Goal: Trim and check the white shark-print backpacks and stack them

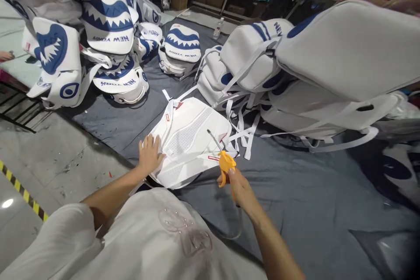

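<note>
The white backpack (188, 138) lies on the dark surface (295, 183), back panel facing up, its straps lying across it with 2 small red-outlined tags (167, 117). The orange air gun (227, 162) sits in the right hand (242, 189), its thin nozzle (215, 140) slanting forward and left over the backpack; whether it touches is unclear.

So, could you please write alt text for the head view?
A person's right hand holds an orange air gun over a white backpack lying on grey cloth, while the left hand rests on the backpack's left edge. More backpacks are piled on both sides.
</note>
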Demonstrator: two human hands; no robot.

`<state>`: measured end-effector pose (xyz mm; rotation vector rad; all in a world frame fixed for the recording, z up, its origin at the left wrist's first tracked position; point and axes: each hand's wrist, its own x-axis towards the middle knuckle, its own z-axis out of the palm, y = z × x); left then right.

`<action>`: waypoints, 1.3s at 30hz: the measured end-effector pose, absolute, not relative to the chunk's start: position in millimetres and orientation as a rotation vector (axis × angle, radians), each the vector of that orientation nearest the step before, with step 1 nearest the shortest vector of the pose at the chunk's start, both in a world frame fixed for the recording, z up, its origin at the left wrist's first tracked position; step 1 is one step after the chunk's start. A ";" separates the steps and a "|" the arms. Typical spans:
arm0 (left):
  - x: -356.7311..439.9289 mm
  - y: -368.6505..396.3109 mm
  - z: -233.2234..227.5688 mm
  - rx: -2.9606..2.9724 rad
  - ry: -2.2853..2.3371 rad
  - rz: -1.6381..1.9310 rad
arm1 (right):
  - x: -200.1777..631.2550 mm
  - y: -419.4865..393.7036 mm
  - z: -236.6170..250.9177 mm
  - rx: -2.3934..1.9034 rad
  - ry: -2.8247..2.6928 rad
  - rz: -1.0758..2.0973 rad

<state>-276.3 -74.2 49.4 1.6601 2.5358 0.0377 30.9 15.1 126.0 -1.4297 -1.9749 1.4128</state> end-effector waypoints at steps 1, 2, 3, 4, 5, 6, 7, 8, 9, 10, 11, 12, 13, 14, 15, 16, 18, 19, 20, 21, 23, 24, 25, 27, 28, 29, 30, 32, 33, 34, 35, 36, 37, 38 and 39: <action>-282.6 -66.4 49.5 1.617 2.535 0.045 | 23.5 21.4 126.4 -1.399 -1.991 1.409; -288.5 -57.7 48.0 1.558 2.518 0.041 | 15.2 27.5 127.4 -1.379 -2.004 1.409; -293.4 -49.7 45.1 1.500 2.497 0.046 | 6.6 33.4 129.2 -1.378 -2.017 1.406; -297.1 -43.7 41.1 1.456 2.479 0.072 | -1.6 38.9 131.7 -1.402 -2.041 1.383; -299.7 -40.7 36.7 1.428 2.468 0.126 | -8.9 44.2 135.2 -1.454 -2.079 1.349; -301.4 -40.8 32.3 1.414 2.454 0.208 | -15.0 49.5 139.4 -1.528 -2.130 1.311; -302.6 -44.0 28.4 1.400 2.427 0.311 | -20.0 55.1 144.4 -1.613 -2.191 1.282; -303.6 -49.5 25.5 1.381 2.384 0.431 | -24.3 61.1 149.9 -1.694 -2.259 1.267; -304.9 -56.5 23.8 1.361 2.324 0.565 | -28.4 67.8 155.3 -1.760 -2.330 1.269; -306.4 -63.9 23.4 1.343 2.250 0.707 | -32.8 75.4 160.3 -1.803 -2.397 1.282; -308.1 -70.5 24.3 1.323 2.163 0.852 | -37.8 83.8 164.4 -1.825 -2.453 1.292; -310.2 -75.4 26.2 1.289 2.063 0.986 | -43.5 92.8 167.4 -1.839 -2.496 1.278; -312.6 -77.9 28.7 1.229 1.949 1.097 | -50.0 101.9 169.0 -1.865 -2.521 1.213; -315.2 -77.5 31.4 1.124 1.828 1.173 | -56.8 110.6 169.5 -1.911 -2.530 1.107; -318.3 -74.4 33.7 0.967 1.711 1.210 | -63.8 118.1 169.1 -1.968 -2.532 0.996; -321.9 -68.8 35.2 0.758 1.611 1.213 | -70.6 124.0 168.4 -2.012 -2.548 0.941; -331.0 -53.8 34.9 0.321 1.474 1.144 | -82.4 130.6 167.7 -1.988 -2.664 1.079; -336.1 -46.1 33.2 0.153 1.439 1.099 | -87.1 132.1 168.4 -1.957 -2.732 1.182; -341.2 -39.4 30.8 0.038 1.423 1.059 | -91.1 133.1 170.0 -1.948 -2.779 1.217; -345.8 -34.1 28.0 -0.024 1.415 1.029 | -94.5 134.2 172.2 -1.988 -2.795 1.148; -352.0 -28.1 23.4 -0.052 1.407 0.990 | -100.2 138.0 177.9 -2.078 -2.790 0.937; -353.5 -27.0 22.1 -0.061 1.402 0.977 | -102.8 140.5 180.8 -2.068 -2.814 0.921; -353.9 -26.6 21.5 -0.068 1.400 0.966 | -105.3 143.0 183.4 -2.028 -2.853 0.953; -353.0 -26.6 22.3 -0.073 1.405 0.948 | -110.0 146.2 187.7 -2.014 -2.886 0.930; -352.2 -26.6 23.2 -0.071 1.410 0.942 | -112.0 146.3 189.5 -2.049 -2.873 0.870; -351.6 -26.4 24.1 -0.068 1.417 0.937 | -113.8 145.0 191.3 -2.075 -2.864 0.853; -351.1 -26.1 25.0 -0.063 1.422 0.933 | -115.3 142.5 193.0 -2.054 -2.877 0.922; -350.6 -25.4 26.3 -0.050 1.433 0.927 | -117.3 134.6 196.0 -1.928 -2.948 1.129; -350.4 -25.2 26.7 -0.042 1.438 0.925 | -117.9 130.3 197.2 -1.893 -2.980 1.132; -350.3 -25.1 27.1 -0.035 1.445 0.920 | -118.1 126.3 197.9 -1.879 -3.010 1.065; -350.0 -25.1 27.4 -0.027 1.451 0.914 | -118.1 123.2 198.1 -1.870 -3.037 0.977; -349.6 -25.3 27.6 -0.018 1.457 0.907 | -118.1 121.1 197.6 -1.844 -3.071 0.925; -349.1 -25.5 27.7 -0.007 1.462 0.899 | -118.2 120.1 196.4 -1.804 -3.112 0.919; -348.7 -25.6 27.7 0.007 1.470 0.894 | -118.7 120.0 194.6 -1.771 -3.146 0.917; -348.3 -25.6 27.4 0.024 1.482 0.891 | -119.7 120.3 192.4 -1.772 -3.159 0.868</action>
